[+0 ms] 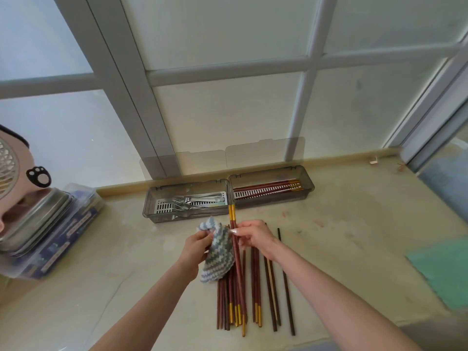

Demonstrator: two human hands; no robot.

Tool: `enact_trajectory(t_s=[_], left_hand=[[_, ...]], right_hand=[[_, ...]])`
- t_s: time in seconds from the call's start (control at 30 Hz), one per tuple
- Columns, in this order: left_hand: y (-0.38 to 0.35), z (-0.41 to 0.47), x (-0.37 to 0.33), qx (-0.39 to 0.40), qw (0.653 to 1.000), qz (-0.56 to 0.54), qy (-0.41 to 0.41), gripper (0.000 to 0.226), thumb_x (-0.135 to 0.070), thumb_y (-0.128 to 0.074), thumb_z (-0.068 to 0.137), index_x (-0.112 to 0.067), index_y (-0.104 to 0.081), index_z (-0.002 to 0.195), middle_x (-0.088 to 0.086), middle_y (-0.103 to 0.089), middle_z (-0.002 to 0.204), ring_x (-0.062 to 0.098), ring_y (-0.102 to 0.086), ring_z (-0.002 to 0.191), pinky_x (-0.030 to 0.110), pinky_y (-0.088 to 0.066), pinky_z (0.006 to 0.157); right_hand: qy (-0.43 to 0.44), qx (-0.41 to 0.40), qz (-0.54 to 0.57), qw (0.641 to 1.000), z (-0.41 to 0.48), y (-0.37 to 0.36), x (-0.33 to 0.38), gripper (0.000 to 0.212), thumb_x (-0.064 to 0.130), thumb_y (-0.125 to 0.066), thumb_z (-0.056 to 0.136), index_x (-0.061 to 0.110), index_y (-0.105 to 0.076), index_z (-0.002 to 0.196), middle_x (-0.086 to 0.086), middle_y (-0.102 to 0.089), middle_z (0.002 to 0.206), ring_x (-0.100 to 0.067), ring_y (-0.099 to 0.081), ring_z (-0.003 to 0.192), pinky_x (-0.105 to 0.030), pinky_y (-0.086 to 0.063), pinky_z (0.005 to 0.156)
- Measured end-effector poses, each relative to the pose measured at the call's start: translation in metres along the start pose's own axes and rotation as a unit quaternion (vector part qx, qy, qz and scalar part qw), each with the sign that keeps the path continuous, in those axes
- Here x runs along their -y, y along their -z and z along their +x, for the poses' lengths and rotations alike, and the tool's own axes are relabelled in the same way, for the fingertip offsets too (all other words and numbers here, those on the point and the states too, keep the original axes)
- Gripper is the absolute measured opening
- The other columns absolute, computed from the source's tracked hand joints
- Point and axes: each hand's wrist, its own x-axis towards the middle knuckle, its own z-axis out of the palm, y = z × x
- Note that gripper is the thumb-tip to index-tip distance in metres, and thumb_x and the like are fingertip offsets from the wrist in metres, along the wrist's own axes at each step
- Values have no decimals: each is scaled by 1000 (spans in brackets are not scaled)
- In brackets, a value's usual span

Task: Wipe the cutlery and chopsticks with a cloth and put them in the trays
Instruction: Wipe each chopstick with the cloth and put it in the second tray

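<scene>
Your right hand [253,236] pinched a pair of red-brown wooden chopsticks with gold ends [232,214], fingers curled on the shafts. Your left hand [196,245] gripped the blue-and-white striped knitted cloth [219,259] just beside them; whether it wrapped the shafts was hard to tell. You looked to be wiping that pair. It pointed at the back edge of the beige counter [354,236], where the smoky plastic tray of chopsticks [307,184] touched the matching tray of steel forks [149,211].

Many loose red-brown chopsticks [255,287] lay toward the front edge, so much was probably left. The next move likely called for carrying the pair forward and right, turning it to lie lengthwise in the chopstick tray. That path was open; the raised lids and window frame [157,138] closed off the back.
</scene>
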Motion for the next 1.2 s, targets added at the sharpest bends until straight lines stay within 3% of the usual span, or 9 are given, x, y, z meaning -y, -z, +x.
enact_trajectory(t_s=[0.1,0.3,0.47,0.57,0.7,0.87,1.03,1.13,1.2], left_hand=[[-10,1,-4,18,999,15,-46,18,-7,-48,95,-4,-63,102,3,-65,80,12,-60,69,21,-49,62],[-21,2,-17,5,995,-29,-93,11,4,-53,88,-2,-62,89,9,-68,76,11,-67,58,21,-53,53],[-17,11,-29,-58,991,28,-119,12,-12,-59,89,-4,-64,83,9,-67,74,17,-64,63,23,-52,56],[-17,15,-37,-71,991,30,-108,17,-13,-57,91,-5,-63,77,6,-66,69,16,-62,63,24,-52,56],[-15,15,-42,-17,997,-23,-77,11,-1,-55,89,-5,-62,81,8,-65,73,18,-62,65,25,-52,58],[-13,21,-44,-52,997,-16,-53,18,-4,-57,88,-5,-56,70,10,-60,74,19,-58,66,27,-50,59],[-23,12,-40,-20,993,-91,-73,11,-4,-55,89,-5,-57,78,7,-64,72,17,-63,64,24,-53,55],[-28,8,-34,8,994,-64,-84,9,-4,-55,89,-7,-62,84,-3,-69,65,8,-64,58,20,-51,55],[-27,9,-33,-2,995,-46,-92,11,-1,-55,88,-8,-62,82,-6,-69,61,5,-63,55,20,-51,56]], right_hand=[[1,49,-51,997,-9,-10,12,13,-8,-54,85,0,-64,85,-7,-61,64,-12,-55,48,-21,-47,44],[20,27,-84,996,-16,-18,12,15,-6,-54,85,1,-64,79,-7,-60,60,-13,-55,47,-23,-47,45],[40,39,-75,996,-20,-18,13,17,-2,-55,88,4,-66,75,-5,-57,58,-12,-52,46,-22,-46,48],[43,35,-57,997,-20,-19,13,16,0,-56,88,5,-67,77,-6,-56,63,-12,-50,50,-21,-44,48],[38,40,-39,998,-21,-11,13,10,3,-57,89,1,-67,87,-5,-58,68,-8,-49,51,-17,-38,46],[36,89,-32,995,-24,-12,15,9,12,-61,90,5,-66,88,-3,-60,69,-8,-50,52,-15,-35,44],[51,32,-2,998,-24,-10,20,5,5,-62,88,3,-67,86,2,-57,60,-6,-46,48,-16,-34,44],[49,-17,24,998,-20,-9,23,6,0,-62,86,2,-68,88,-4,-63,66,-7,-47,47,-17,-36,43],[43,-30,-22,998,-20,-9,22,8,6,-68,84,2,-69,91,-13,-67,74,-11,-52,49,-20,-43,45]])
